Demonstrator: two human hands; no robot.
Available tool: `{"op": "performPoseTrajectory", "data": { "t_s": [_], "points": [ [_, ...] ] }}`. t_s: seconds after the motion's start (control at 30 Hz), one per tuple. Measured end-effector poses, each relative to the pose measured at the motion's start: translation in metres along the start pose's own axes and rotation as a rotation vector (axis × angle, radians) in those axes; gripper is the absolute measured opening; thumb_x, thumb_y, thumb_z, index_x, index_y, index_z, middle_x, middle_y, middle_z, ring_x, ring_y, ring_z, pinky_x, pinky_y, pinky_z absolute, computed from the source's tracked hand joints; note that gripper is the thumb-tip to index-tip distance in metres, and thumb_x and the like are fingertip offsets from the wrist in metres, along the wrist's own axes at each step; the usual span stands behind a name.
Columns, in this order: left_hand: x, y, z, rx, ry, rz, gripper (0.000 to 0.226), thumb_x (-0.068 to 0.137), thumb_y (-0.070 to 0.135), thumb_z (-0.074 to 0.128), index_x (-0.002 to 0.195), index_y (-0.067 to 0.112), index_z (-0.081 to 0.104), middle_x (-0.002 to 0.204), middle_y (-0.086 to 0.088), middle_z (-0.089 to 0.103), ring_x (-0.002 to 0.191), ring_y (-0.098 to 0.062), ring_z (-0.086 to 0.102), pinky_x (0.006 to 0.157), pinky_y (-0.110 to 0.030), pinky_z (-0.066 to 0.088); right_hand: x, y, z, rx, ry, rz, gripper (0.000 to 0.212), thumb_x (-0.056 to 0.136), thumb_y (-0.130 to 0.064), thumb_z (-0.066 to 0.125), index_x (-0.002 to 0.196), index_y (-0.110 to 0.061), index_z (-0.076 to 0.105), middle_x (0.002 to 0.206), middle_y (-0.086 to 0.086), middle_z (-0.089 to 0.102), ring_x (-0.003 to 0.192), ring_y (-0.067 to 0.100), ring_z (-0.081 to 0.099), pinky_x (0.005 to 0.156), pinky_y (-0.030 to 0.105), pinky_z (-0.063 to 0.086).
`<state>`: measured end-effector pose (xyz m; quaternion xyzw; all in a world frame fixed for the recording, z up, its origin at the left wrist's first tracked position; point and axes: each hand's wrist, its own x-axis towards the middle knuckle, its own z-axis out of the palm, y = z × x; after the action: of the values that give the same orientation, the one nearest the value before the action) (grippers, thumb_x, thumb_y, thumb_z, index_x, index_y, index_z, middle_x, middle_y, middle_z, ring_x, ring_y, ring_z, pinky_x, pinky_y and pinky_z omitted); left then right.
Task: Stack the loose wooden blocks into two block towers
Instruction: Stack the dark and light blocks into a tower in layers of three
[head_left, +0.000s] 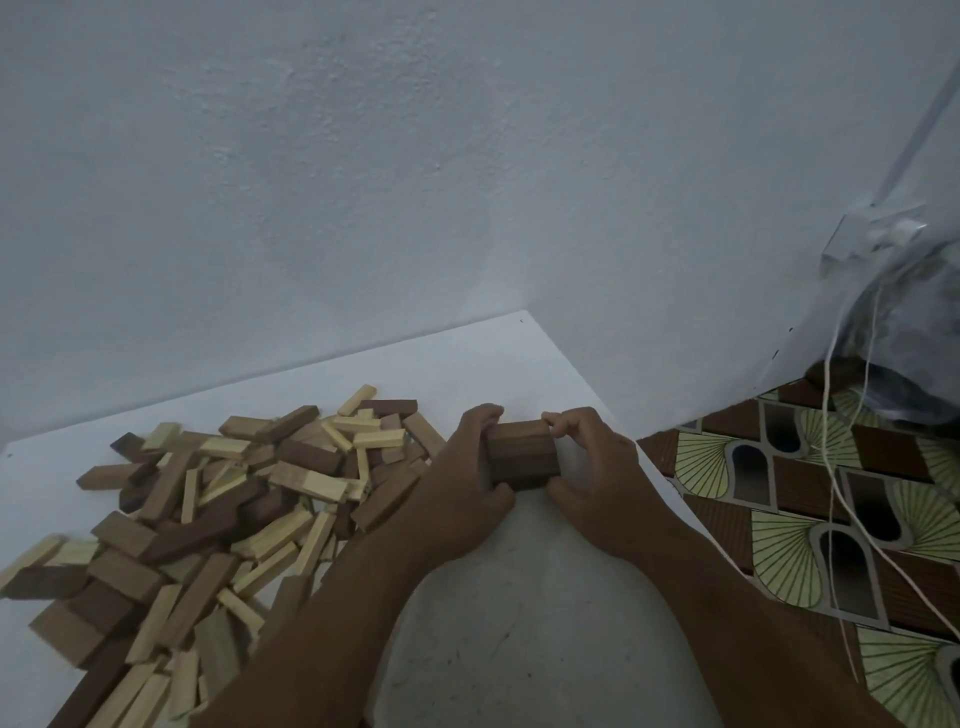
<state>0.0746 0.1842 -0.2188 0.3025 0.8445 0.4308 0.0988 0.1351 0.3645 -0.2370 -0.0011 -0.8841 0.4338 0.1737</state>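
Head view, looking down at a white tabletop (467, 364) set against a pale wall (363, 156). Just right of the frame's centre I see both hands closed around a small stack of dark wooden blocks (522, 457) standing on the tabletop, its blocks lying side by side and squared into a compact cube-like form. The left hand (467, 467) has its grip on the stack's left side, fingers curled over the far top edge and thumb at the near lower corner; the right hand (592, 462) has its grip on the right side, fingertips (558, 423) bent onto the upper right corner and thumb against the lower right. Both forearms enter from the bottom edge of the frame. The loose pile of blocks (218, 499), a mix of dark brown and pale pieces lying at all angles, fills the left and lower left of the frame and reaches the left wrist. I cannot tell how many layers the stack has. At right, beyond the tabletop's edge, lies a patterned floor (831, 519) of green fans and brown panels, crossed by white cords (836, 467); a clear plastic bag (898, 322) sits at the upper right.
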Motion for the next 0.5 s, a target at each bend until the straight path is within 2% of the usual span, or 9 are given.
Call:
{"op": "performPoseTrajectory", "data": {
  "t_s": [0.1,0.2,0.3,0.4,0.5],
  "points": [
    [-0.002,-0.011,0.002,-0.11,0.018,-0.043,0.081,0.082,0.009,0.069,0.147,0.026,0.024,0.136,0.018,0.041,0.127,0.007,0.04,0.096,-0.003,0.033,-0.001,0.003,0.0,-0.024,-0.018,0.044,0.047,0.067,-0.028,0.057,0.111,-0.038,0.042,0.13,-0.015,0.052,0.124,0.015,0.047,0.104,0.047,0.039],
    [-0.002,-0.017,0.001,-0.192,0.027,-0.054,0.085,0.082,0.008,0.072,0.149,0.027,0.023,0.146,0.017,0.038,0.136,0.008,0.033,0.101,-0.003,0.031,-0.001,0.005,0.001,-0.091,-0.038,0.069,0.058,0.071,-0.034,0.058,0.124,-0.041,0.037,0.133,-0.018,0.046,0.125,0.018,0.041,0.102,0.042,0.04],
    [-0.003,-0.018,-0.001,-0.165,0.027,-0.033,0.083,0.084,0.012,0.071,0.149,0.031,0.023,0.149,0.018,0.038,0.135,0.008,0.035,0.106,-0.011,0.034,-0.002,0.003,0.004,-0.186,-0.074,0.051,0.069,0.078,-0.043,0.057,0.14,-0.037,0.026,0.141,-0.016,0.037,0.128,0.015,0.03,0.103,0.032,0.027],
    [-0.003,-0.02,0.0,-0.104,0.045,0.007,0.081,0.084,0.014,0.071,0.148,0.031,0.024,0.152,0.015,0.036,0.136,0.005,0.036,0.109,-0.016,0.034,-0.001,0.002,0.004,-0.217,-0.097,0.043,0.068,0.08,-0.043,0.053,0.141,-0.036,0.024,0.139,-0.014,0.04,0.125,0.016,0.03,0.101,0.03,0.026],
    [-0.003,-0.022,0.0,-0.081,0.046,0.03,0.081,0.084,0.017,0.072,0.145,0.036,0.022,0.154,0.014,0.032,0.138,0.004,0.035,0.111,-0.019,0.035,-0.001,0.001,0.003,-0.232,-0.103,0.036,0.065,0.081,-0.042,0.051,0.14,-0.036,0.025,0.135,-0.014,0.042,0.122,0.015,0.032,0.105,0.032,0.027]
  ]
}}
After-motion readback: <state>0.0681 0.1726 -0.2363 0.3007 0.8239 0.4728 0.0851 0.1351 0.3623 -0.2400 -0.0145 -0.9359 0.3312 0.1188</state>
